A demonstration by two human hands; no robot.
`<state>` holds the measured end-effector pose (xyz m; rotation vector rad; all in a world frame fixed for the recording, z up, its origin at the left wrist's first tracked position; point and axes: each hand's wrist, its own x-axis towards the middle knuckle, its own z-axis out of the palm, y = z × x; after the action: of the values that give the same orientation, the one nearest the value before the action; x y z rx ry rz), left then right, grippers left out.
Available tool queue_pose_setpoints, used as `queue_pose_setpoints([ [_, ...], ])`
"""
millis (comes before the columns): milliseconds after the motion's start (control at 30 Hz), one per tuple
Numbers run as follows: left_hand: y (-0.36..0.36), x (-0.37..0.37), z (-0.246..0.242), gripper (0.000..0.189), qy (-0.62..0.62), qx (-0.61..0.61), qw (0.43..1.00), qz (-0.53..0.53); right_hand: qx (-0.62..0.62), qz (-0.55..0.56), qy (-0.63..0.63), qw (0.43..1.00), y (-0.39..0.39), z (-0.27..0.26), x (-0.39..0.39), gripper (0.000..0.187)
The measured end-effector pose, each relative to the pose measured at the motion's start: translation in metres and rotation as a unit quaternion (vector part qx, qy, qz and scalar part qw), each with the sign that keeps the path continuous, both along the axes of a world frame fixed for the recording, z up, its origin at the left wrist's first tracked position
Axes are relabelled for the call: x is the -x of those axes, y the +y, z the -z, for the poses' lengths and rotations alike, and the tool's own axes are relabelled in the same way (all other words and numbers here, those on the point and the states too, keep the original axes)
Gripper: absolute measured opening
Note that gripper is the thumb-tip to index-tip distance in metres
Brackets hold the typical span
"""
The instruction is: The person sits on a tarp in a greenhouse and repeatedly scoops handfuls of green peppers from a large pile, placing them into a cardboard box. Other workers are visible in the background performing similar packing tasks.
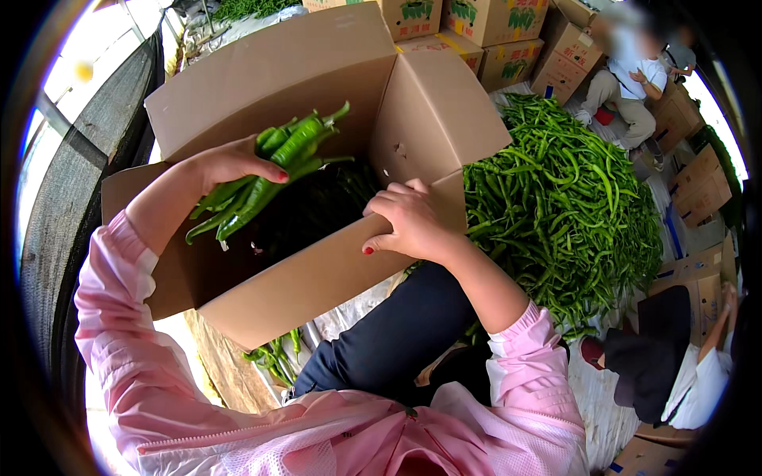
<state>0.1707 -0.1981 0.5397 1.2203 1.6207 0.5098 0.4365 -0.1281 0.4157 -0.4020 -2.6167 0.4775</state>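
My left hand point(241, 162) grips a bunch of long green chili peppers point(286, 154) above the opening of a large cardboard box point(309, 285). The box stands open before me with its flaps spread. My right hand point(408, 223) is closed over the box's near edge, by its right corner, with the thumb on the outer side. More green peppers lie in shadow at the bottom of the box; how full it is I cannot tell. To the right of the box lies a big heap of green chili peppers point(559, 202) on light sheeting.
Printed cardboard cartons point(500, 27) are stacked behind the box. One person point(634, 83) sits beyond the heap, another point(673, 363) at the lower right. A dark mesh screen point(65, 238) runs along the left. Some loose peppers point(277, 357) lie below the box.
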Motion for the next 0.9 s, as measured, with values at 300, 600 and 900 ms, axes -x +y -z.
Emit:
queue_pose_setpoints([
  [300, 0.069, 0.007, 0.279, 0.085, 0.163, 0.151, 0.926, -0.306, -0.006, 0.041, 0.056, 0.998, -0.016, 0.015, -0.032, 0.045],
  [600, 0.160, 0.030, 0.437, 0.068, -0.078, 0.022, 0.924, -0.374, -0.005, 0.001, 0.104, 0.995, -0.017, 0.042, -0.041, 0.049],
  [900, 0.181, 0.019, 0.425, 0.070, -0.098, 0.043, 0.925, -0.365, -0.044, 0.020, 0.126, 0.991, -0.019, 0.056, -0.022, 0.045],
])
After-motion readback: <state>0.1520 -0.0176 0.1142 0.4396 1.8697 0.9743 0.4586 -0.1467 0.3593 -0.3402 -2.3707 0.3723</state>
